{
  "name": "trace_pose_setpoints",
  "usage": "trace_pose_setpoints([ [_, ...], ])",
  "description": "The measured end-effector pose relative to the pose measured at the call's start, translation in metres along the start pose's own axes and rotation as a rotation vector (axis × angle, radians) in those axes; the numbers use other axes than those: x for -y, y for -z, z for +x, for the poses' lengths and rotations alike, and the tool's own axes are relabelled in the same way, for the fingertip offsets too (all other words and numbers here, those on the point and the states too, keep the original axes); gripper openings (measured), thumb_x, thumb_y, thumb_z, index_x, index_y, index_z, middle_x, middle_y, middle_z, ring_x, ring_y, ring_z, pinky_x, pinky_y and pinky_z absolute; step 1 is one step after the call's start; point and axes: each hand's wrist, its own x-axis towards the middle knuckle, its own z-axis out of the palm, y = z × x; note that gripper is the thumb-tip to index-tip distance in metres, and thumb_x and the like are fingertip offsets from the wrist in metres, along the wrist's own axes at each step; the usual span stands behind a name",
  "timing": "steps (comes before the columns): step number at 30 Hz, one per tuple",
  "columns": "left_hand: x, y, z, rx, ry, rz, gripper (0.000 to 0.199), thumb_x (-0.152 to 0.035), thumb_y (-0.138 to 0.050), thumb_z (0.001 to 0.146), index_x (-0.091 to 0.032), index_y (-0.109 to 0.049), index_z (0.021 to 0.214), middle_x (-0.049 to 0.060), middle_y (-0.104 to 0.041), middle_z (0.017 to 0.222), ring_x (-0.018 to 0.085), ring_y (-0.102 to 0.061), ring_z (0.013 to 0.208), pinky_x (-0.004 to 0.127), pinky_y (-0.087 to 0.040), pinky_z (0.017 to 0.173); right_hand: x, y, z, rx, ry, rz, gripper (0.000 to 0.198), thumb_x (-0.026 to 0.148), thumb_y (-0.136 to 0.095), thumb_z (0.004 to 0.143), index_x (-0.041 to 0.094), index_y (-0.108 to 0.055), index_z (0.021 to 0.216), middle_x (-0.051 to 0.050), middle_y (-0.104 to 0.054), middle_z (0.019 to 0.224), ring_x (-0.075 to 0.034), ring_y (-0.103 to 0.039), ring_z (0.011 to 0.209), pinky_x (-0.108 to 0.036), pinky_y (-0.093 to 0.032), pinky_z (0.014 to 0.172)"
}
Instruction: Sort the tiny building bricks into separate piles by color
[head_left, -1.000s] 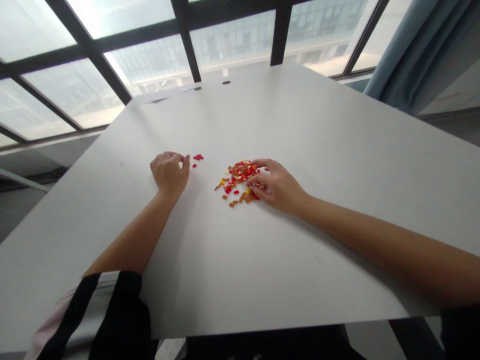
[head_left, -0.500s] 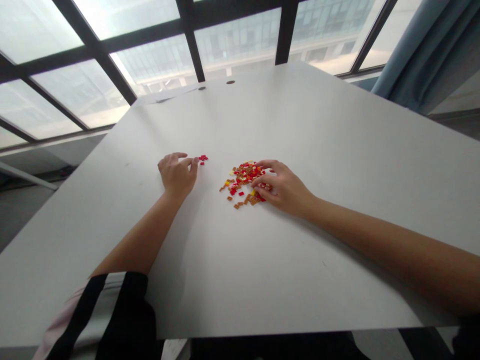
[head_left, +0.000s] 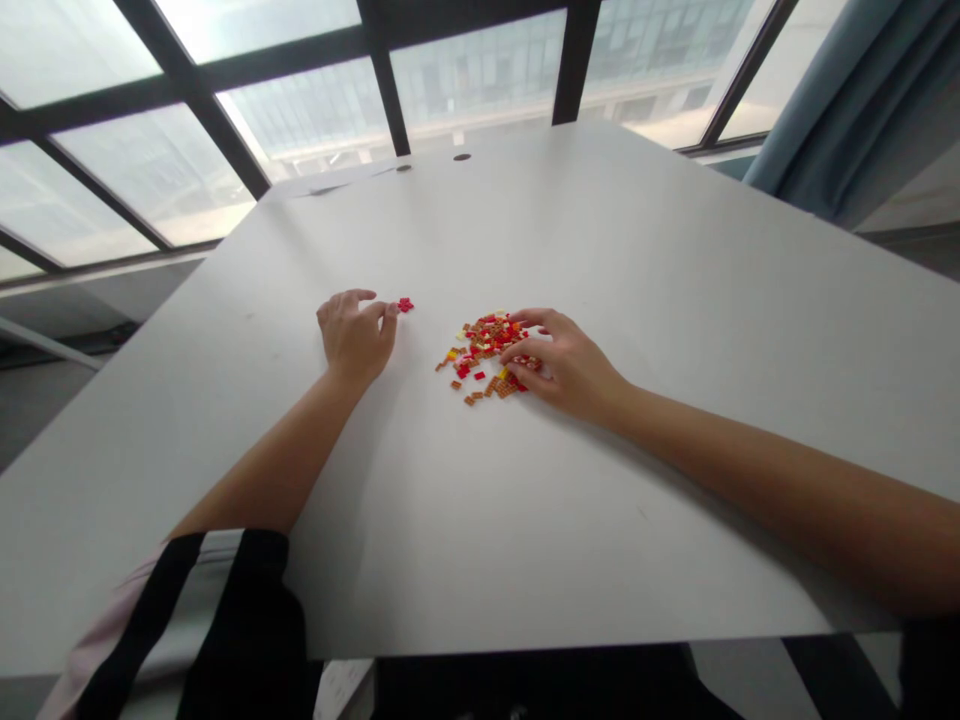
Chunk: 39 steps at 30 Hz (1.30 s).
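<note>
A loose pile of small building bricks in red, orange-brown, yellow and pale yellow lies on the white table. My right hand rests at the right side of this pile, fingers apart and curved over the bricks there, which it partly hides. To the left, a small cluster of red bricks sits separate from the pile. My left hand is beside that cluster, its thumb and forefinger tips close to the red bricks. Its fingers are apart, with nothing visible held between them.
Large windows with dark frames stand behind the table's far edge. A blue curtain hangs at the right. Two round holes, one of them a dark hole, are near the far edge.
A red brick that lay just below the small cluster now sits together with it, by my left fingertips. My right hand stays at the pile. The view has tilted slightly.
</note>
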Motion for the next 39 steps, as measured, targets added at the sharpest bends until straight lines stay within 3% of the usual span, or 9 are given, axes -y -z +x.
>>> trace_pose_setpoints([
  [8, -0.031, 0.023, -0.003, 0.176, -0.354, -0.25, 0.027, -0.03, -0.051, 0.097, -0.028, -0.077, 0.091, 0.007, -0.069, 0.125, 0.028, -0.059, 0.126, 0.055, -0.039, 0.115, -0.001, 0.0, 0.001, 0.003, 0.019, -0.023, 0.017, 0.024, -0.062, 0.094, 0.025, -0.079, 0.098, -0.015, -0.06, 0.136, -0.032, -0.06, 0.124, -0.057, -0.052, 0.105],
  [17, -0.057, 0.04, -0.012, 0.264, -0.546, -0.414, 0.029, -0.034, -0.054, 0.091, -0.031, -0.082, 0.081, 0.004, -0.07, 0.132, 0.029, -0.059, 0.129, 0.054, -0.042, 0.114, 0.0, -0.001, 0.001, -0.008, 0.011, -0.035, 0.018, 0.023, -0.062, 0.095, 0.023, -0.079, 0.1, -0.016, -0.06, 0.137, -0.032, -0.06, 0.125, -0.054, -0.052, 0.105],
  [25, -0.05, 0.036, -0.013, 0.156, -0.635, -0.476, 0.029, -0.03, -0.057, 0.091, -0.029, -0.082, 0.077, 0.004, -0.07, 0.131, 0.029, -0.062, 0.123, 0.053, -0.043, 0.11, -0.001, -0.002, 0.001, -0.027, 0.032, -0.043, 0.019, 0.024, -0.062, 0.095, 0.02, -0.08, 0.098, -0.019, -0.062, 0.136, -0.035, -0.062, 0.122, -0.057, -0.053, 0.103],
  [30, -0.055, 0.038, -0.016, 0.187, -0.627, -0.491, 0.03, -0.033, -0.056, 0.093, -0.032, -0.083, 0.08, 0.003, -0.07, 0.133, 0.028, -0.061, 0.127, 0.054, -0.041, 0.113, -0.002, -0.002, 0.001, -0.021, 0.039, -0.032, 0.018, 0.023, -0.062, 0.094, 0.021, -0.08, 0.099, -0.018, -0.062, 0.136, -0.034, -0.062, 0.123, -0.056, -0.053, 0.103],
  [39, -0.045, 0.038, -0.012, 0.167, -0.603, -0.417, 0.036, -0.038, -0.061, 0.089, -0.027, -0.072, 0.057, 0.002, -0.076, 0.125, 0.027, -0.065, 0.122, 0.05, -0.044, 0.109, -0.002, -0.002, 0.001, -0.009, 0.018, -0.023, 0.017, 0.024, -0.063, 0.094, 0.024, -0.079, 0.099, -0.014, -0.061, 0.136, -0.032, -0.06, 0.123, -0.056, -0.051, 0.105],
])
